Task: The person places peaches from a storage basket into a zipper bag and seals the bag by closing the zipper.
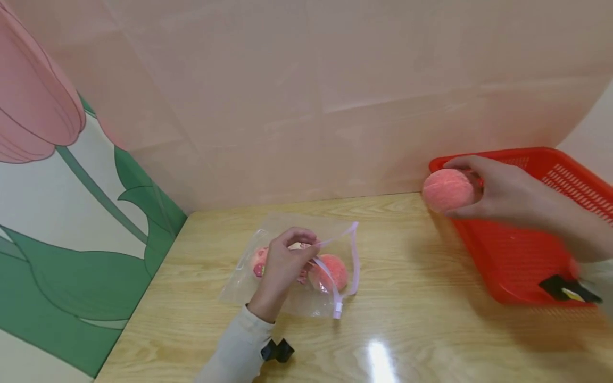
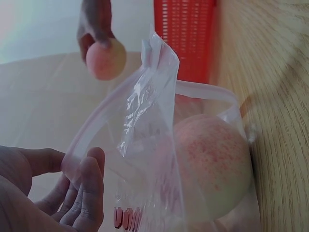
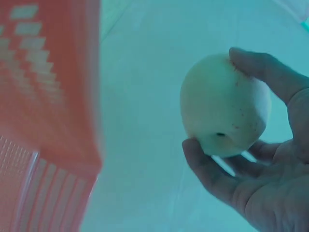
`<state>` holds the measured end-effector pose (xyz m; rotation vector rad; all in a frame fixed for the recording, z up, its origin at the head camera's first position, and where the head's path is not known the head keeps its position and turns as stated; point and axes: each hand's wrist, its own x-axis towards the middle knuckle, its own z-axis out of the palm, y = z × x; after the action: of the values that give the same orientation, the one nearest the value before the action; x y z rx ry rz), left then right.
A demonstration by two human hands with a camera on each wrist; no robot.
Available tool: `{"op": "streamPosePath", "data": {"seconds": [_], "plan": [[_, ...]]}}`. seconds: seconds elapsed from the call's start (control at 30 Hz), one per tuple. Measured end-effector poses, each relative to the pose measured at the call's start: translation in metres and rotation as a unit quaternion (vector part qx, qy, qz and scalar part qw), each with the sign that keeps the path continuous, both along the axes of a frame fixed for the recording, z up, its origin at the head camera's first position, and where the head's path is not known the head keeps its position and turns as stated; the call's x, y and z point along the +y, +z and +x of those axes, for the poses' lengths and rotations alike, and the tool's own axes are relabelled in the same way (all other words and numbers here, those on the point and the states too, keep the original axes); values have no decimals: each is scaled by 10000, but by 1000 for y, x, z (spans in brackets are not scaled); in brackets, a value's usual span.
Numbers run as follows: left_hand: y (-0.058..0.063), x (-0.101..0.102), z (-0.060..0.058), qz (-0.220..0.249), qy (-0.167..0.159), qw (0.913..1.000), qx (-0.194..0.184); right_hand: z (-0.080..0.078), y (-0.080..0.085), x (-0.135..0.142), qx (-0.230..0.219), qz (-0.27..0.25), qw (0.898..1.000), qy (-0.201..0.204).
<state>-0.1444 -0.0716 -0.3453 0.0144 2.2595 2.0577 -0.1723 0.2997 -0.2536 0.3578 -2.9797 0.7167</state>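
My right hand (image 1: 503, 189) grips a pink, fuzzy-looking peach (image 1: 448, 190) over the near left rim of the red basket. In the right wrist view the same peach (image 3: 224, 106) shows a pale side with a small dark hole, thumb and fingers spread round it. A clear zip bag (image 1: 297, 308) with a lilac slider strip lies on the table. My left hand (image 1: 284, 266) pinches the edge of its mouth between thumb and fingers, and the mouth gapes. Inside the bag sits another peach (image 1: 330, 273), with a further pinkish one (image 1: 259, 260) partly hidden behind my left hand.
The red plastic basket (image 1: 483, 255) with slotted sides stands at the right of the wooden table (image 1: 383, 298). Behind the table rises a beige covering (image 1: 306, 133). A panel with a tulip picture (image 1: 62, 266) borders the left side.
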Motion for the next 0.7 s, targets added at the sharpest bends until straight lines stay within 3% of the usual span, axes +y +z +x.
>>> {"op": "streamPosePath", "data": {"seconds": [0.23,0.5,0.7], "plan": [[0,1,0,16,1,10000,-29,14,-1,-22,108,-59,9999,55],[0,4,-1,-69,1,10000,-46,20,-10,-41,-303,-463,9984,91],[-1,5,-2,-111,-45,9999,83,26,-27,-56,-541,-968,9935,254]]}}
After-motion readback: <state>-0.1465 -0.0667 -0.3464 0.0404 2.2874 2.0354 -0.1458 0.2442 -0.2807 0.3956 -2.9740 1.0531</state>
